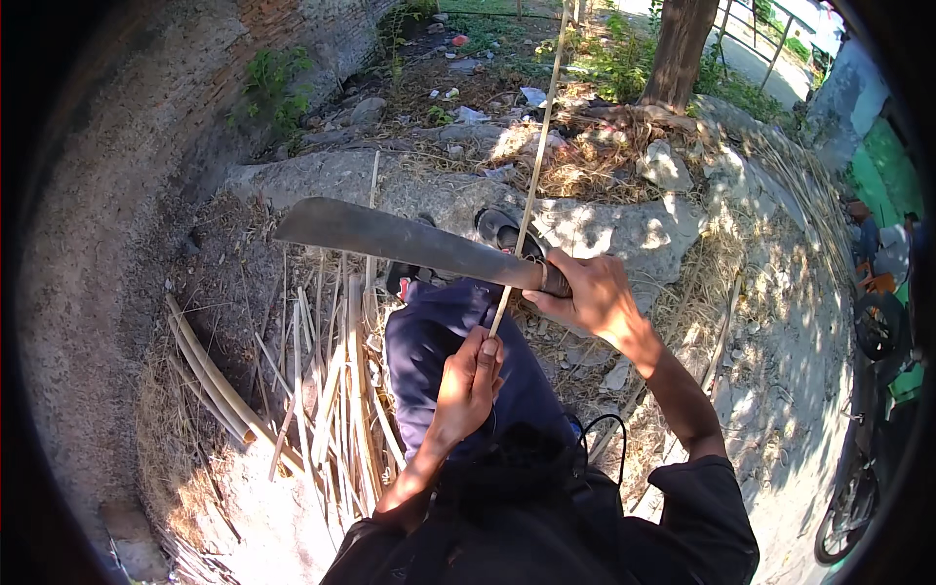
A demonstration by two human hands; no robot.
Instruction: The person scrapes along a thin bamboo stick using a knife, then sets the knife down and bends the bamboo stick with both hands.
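Observation:
A long, thin bamboo strip (pixel 538 161) rises from my lap toward the far ground. Closed around its near end is my left hand (pixel 470 380), thumb lying along the strip. My right hand (pixel 593 295) grips the dark, bound handle of a machete (pixel 405 238). The broad grey blade points left and lies across the strip just ahead of my left hand, its wide tip out over the ground. Whether the edge bites into the strip, I cannot tell. Below both hands are my legs in dark blue trousers (pixel 444 336).
Split bamboo strips (pixel 356 390) lie piled left of my legs, beside thicker curved pieces (pixel 210 375). A rough wall (pixel 107 263) stands at the left. Ahead are a rock ledge (pixel 331 175), dry straw and a tree trunk (pixel 680 54). Wheels (pixel 848 517) show at the right edge.

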